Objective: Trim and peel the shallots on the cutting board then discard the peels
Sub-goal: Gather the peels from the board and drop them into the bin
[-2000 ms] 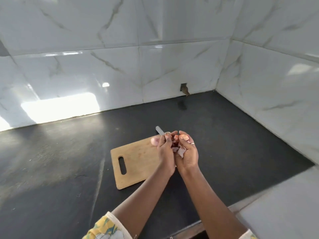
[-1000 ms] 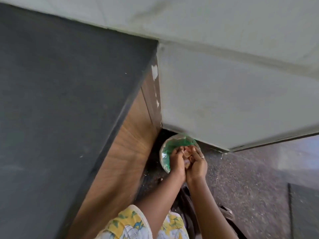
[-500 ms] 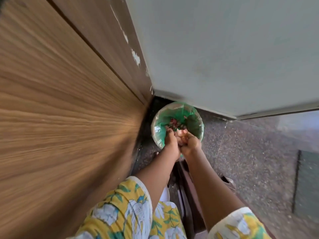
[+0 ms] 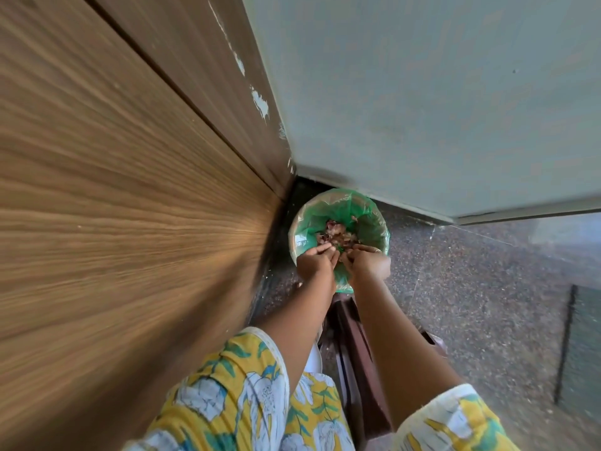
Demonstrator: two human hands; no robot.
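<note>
A small bin with a green liner [image 4: 300,222] stands on the floor in the corner. Reddish-brown shallot peels [image 4: 336,234] lie heaped inside it. My left hand [image 4: 317,262] and my right hand [image 4: 370,263] hover side by side over the bin's near rim, slightly apart, with fingers pointing down into it. Neither hand visibly holds anything. The cutting board, the knife and the shallots are out of view.
A wooden cabinet front [image 4: 130,190] fills the left side, close to my left arm. A pale grey panel [image 4: 422,92] rises behind the bin. The speckled stone floor [image 4: 471,288] spreads to the right, with a dark mat [image 4: 582,346] at its edge.
I left the counter and cutting board and bent down to the floor bin. My cupped hands, held together over the bin, have parted, and more peels now lie inside it.
</note>
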